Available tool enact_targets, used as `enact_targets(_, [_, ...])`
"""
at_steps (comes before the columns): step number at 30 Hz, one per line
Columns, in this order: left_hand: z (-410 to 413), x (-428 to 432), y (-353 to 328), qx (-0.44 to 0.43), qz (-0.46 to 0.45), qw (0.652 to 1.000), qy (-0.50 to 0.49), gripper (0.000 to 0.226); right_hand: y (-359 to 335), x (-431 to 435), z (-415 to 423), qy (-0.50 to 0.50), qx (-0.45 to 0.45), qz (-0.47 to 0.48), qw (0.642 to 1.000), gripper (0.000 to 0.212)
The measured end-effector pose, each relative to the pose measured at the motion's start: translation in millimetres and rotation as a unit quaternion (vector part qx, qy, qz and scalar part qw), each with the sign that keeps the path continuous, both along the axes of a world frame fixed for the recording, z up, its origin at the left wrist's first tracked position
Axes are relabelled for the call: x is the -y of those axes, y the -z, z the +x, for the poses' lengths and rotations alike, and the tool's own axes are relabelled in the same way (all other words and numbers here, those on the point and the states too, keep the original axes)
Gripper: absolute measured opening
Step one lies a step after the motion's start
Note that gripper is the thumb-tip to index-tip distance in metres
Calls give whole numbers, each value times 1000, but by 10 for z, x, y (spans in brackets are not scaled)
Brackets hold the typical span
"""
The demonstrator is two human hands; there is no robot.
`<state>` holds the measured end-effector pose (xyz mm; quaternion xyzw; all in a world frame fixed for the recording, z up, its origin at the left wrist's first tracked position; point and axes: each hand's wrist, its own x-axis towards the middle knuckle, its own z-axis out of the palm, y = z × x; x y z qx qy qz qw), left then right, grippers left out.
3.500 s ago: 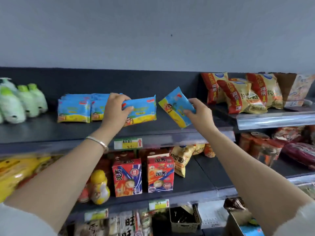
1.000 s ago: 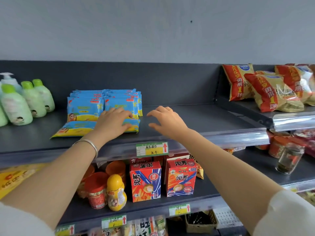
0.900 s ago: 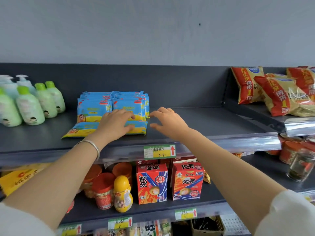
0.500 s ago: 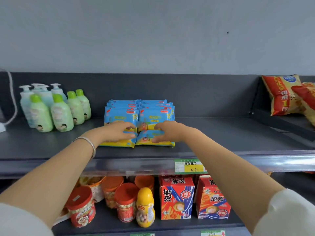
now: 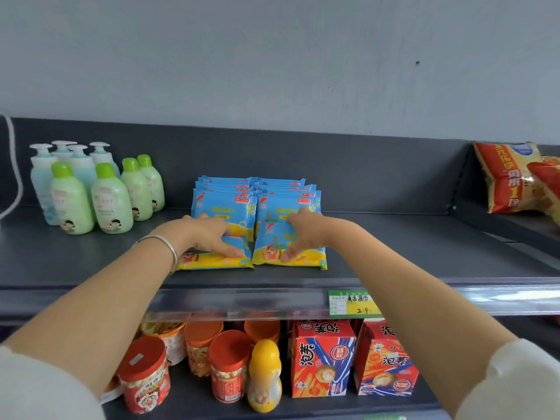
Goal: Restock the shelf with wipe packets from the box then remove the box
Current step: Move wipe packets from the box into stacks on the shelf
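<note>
dark grey shelf [image 5: 394,253] carries blue wipe packets [image 5: 224,207] at centre, green and blue bottles [image 5: 112,204] to their left.

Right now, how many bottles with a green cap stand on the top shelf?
4 green-cap bottles, all at the left of the shelf: front left, front right, and two behind them, further right. Others may be hidden.
</note>
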<state>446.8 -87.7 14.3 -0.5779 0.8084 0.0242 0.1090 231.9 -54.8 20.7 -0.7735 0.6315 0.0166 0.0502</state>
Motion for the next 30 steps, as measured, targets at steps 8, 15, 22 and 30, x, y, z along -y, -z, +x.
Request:
enact_targets(8, [69,-130,-5,-119,-82,989,-25,53,-106,-47,-63,-17,68,-99,993,43])
enact_targets(15, [-19,-73,-128,-172,-299,939,-9,36,-90,-18,-128,0,64,-252,966,23])
enact_targets(22, [-165,55,-139,-109,-297,948,36,36,-4,113,-107,12,42,-281,959,26])
enact_targets(30, [-88,182,117,-88,-325,939,66,76,148,233,-36,39,-23,-265,963,53])
